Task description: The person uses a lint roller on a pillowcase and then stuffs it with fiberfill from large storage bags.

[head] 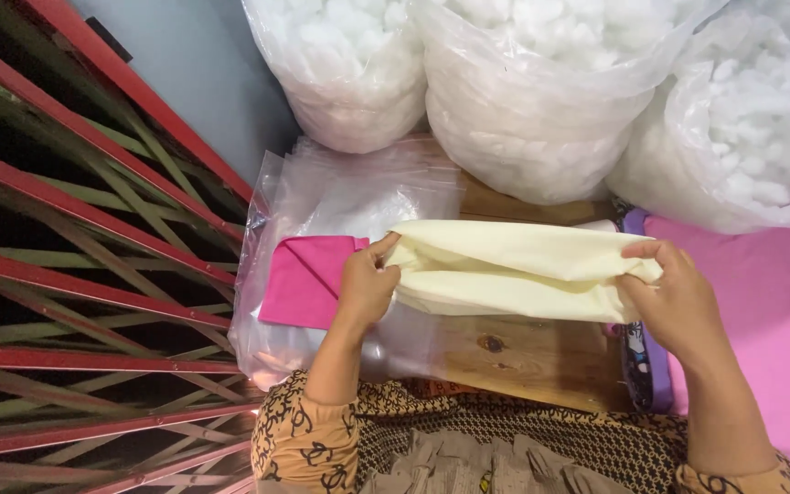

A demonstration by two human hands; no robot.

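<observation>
Across the top of the frame, three big clear plastic bags stuffed with white fibre filling: one upper centre-left (349, 64), one top centre (541, 91), one upper right (752, 128), all bulging, necks out of view. Below them, centre-left, a stack of flat clear plastic bags (349, 197) lying on a wooden table (523, 352), glossy and wrinkled, overhanging the table's left edge. On that stack a folded magenta cloth (304, 279), corner turned over, just left of the left hand. Left third of frame: red and green metal grille (75, 229), dark behind. Right edge: pink sheet (770, 293) with a purple-trimmed patterned strip (637, 366) beside it, print too small to read.

Cream fabric cover (514, 270) sits mid-frame, held above the table, stretched horizontally between both hands, pale yellow, soft folds, slightly gathered at each end. Left hand (368, 284) pinching its left end, fingers closed on the cloth. Right hand (674, 297) gripping the right end, thumb on top, fingers curled under. Bottom of frame: patterned brown sleeves and a ruffled beige garment
</observation>
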